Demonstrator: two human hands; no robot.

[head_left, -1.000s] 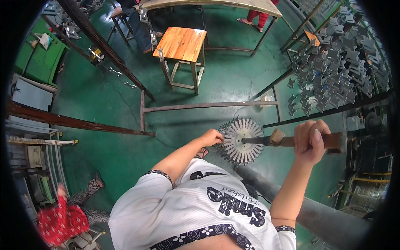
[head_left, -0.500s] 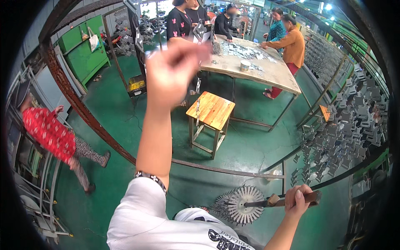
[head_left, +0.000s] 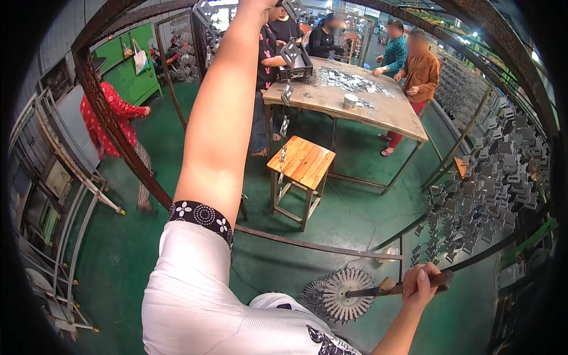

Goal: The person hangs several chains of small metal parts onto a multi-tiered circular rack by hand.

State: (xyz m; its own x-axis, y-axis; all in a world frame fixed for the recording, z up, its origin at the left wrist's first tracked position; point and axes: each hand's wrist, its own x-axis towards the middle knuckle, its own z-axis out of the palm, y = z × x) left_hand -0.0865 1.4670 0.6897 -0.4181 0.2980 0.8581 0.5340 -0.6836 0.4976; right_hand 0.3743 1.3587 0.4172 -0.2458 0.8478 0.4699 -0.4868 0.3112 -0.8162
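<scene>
My left arm stretches up to the top edge, where my left hand [head_left: 258,5] is mostly cut off and its fingers are hidden. Close beside it, a string of small metal plates [head_left: 290,52] hangs down over the table edge and the stool. At the lower right my right hand [head_left: 418,283] is closed round the end of a dark metal rod [head_left: 374,291]. The rod's other end meets a round stack of thin metal pieces [head_left: 347,294], fanned out like spokes.
A rusty metal frame [head_left: 127,145] curves around me. Beyond it stand a wooden stool [head_left: 303,160] and a worktable [head_left: 384,118] with metal plates, a tin and a black crate. Several people stand there. Racks of hanging grey plates [head_left: 485,189] fill the right; a person in red walks at left.
My left hand has risen from in front of the table to the top edge. My right hand stays on the rod. The person in red has moved farther away and to the right.
</scene>
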